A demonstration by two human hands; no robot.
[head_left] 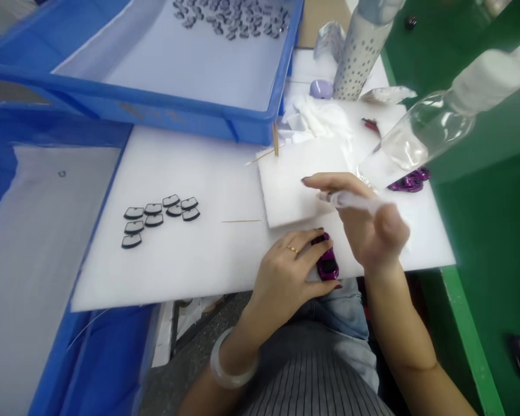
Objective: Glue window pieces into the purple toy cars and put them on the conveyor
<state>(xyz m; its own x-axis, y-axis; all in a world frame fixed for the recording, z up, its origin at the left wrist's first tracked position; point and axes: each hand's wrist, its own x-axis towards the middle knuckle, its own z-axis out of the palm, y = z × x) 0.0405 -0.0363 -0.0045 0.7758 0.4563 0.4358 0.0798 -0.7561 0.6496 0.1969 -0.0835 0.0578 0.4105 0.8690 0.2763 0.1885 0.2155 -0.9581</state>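
Observation:
A small purple toy car (328,267) rests on the white foam sheet near its front edge. My left hand (288,268) is closed around it, fingertips along its far end and side, thumb at its near end. Above and to the right, my right hand (366,228) holds a slim, translucent tube (351,201), perhaps a dropper or syringe, pointing left; motion blurs it. On the sheet to the left lie several small clear windshield-like pieces with black edges (154,219). A thin wooden stick (241,221) lies between those pieces and my left hand.
A blue tray (156,98) with many small dark parts stands at the back left. A clear bottle with a white cap (433,130) and a dotted tumbler (355,60) stand at the right. Nearby are crumpled tissue (316,118), a white foam pad (301,185) and more purple cars (409,180).

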